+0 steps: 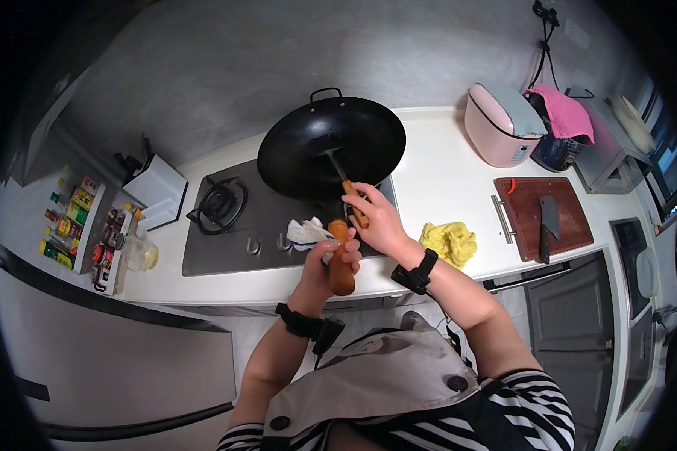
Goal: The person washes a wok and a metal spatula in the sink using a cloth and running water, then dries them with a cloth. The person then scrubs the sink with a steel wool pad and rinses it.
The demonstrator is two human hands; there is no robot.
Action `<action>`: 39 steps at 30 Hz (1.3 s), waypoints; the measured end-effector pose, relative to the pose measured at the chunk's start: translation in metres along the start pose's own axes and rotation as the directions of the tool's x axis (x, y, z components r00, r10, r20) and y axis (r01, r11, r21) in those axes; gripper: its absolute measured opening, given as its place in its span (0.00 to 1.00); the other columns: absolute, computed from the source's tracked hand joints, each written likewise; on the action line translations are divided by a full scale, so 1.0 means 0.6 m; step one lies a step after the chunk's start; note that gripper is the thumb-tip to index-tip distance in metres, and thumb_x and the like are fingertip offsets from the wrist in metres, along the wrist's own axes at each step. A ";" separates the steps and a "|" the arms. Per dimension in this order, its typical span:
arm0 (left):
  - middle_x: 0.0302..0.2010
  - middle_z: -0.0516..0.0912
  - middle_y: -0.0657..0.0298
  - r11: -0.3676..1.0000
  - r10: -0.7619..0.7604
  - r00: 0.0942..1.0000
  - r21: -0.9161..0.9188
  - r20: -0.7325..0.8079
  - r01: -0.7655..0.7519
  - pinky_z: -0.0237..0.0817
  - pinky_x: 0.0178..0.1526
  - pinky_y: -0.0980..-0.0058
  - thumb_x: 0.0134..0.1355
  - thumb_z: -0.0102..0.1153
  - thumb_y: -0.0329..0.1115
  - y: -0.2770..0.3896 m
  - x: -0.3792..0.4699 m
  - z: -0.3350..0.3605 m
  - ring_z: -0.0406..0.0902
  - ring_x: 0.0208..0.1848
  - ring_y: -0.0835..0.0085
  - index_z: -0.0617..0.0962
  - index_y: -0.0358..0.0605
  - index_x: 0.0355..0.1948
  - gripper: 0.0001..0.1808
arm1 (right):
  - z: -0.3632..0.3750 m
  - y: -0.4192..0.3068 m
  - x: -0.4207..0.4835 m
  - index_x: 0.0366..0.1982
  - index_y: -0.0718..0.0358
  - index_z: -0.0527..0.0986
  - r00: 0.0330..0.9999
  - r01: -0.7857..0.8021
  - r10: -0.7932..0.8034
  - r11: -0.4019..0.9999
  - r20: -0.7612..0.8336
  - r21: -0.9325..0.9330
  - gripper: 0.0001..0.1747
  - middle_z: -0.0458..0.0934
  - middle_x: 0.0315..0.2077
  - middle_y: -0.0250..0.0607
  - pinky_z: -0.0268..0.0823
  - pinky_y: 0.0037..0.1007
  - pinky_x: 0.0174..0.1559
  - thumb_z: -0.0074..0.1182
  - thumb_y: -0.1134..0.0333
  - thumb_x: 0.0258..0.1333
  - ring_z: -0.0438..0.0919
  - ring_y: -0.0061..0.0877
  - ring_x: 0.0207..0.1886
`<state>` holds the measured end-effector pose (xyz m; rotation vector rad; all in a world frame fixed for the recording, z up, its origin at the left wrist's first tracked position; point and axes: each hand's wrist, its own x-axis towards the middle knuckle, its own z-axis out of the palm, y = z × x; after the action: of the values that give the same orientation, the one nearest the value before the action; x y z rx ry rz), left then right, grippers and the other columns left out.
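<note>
A large black wok [293,141] sits over the right side of the gas cooktop [214,256]. Its thick wooden handle [342,280] points toward me, and my left hand [319,259] is wrapped around it. A bunched white cloth [304,232] with a blue edge is also in that hand, beside the handle. My right hand [382,220] grips the wooden handle of a metal spatula [337,165]. The spatula's blade reaches into the bottom of the wok, where I see a dark, shiny surface and no distinct food.
A crumpled yellow cloth [448,243] lies right of the cooktop. Beyond it, a cleaver [549,217] and a red scrap [511,185] rest on a wooden cutting board [519,231]. A pink appliance [493,132] stands behind. Left are a knife block [155,186] and a bottle rack [93,225].
</note>
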<state>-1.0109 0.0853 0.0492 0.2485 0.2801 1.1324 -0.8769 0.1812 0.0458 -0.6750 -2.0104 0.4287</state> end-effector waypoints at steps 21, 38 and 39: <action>0.57 0.58 0.57 -0.221 0.266 0.955 0.973 0.130 -0.071 0.56 0.57 0.71 0.43 0.68 0.34 0.042 -0.004 0.157 0.59 0.58 0.65 0.52 0.45 0.64 0.50 | -0.116 -0.159 0.019 0.55 0.63 0.60 0.860 -0.475 0.388 0.371 0.332 0.798 0.23 0.72 0.43 0.40 0.69 0.23 0.41 0.46 0.73 0.57 0.75 0.23 0.39; 0.20 0.75 0.57 0.093 0.380 0.822 0.902 -0.424 0.422 0.55 0.10 0.83 0.42 0.63 0.28 0.063 0.141 0.121 0.69 0.11 0.78 0.63 0.30 0.41 0.28 | -0.227 -0.118 0.010 0.45 0.68 0.65 0.782 -0.520 0.547 0.311 0.298 0.796 0.19 0.72 0.35 0.42 0.72 0.27 0.28 0.38 0.67 0.51 0.75 0.26 0.29; 0.19 0.74 0.58 0.190 0.327 0.831 0.893 -0.450 0.409 0.53 0.10 0.83 0.42 0.62 0.29 0.068 0.143 0.118 0.67 0.10 0.79 0.66 0.31 0.37 0.22 | -0.235 -0.118 0.020 0.45 0.68 0.65 0.790 -0.537 0.525 0.344 0.316 0.770 0.18 0.72 0.35 0.42 0.72 0.27 0.28 0.38 0.68 0.52 0.75 0.26 0.29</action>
<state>-0.9875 0.1763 0.1213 1.0956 1.6386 0.7454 -0.7802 0.1366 0.1628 -0.6632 -1.2433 1.6898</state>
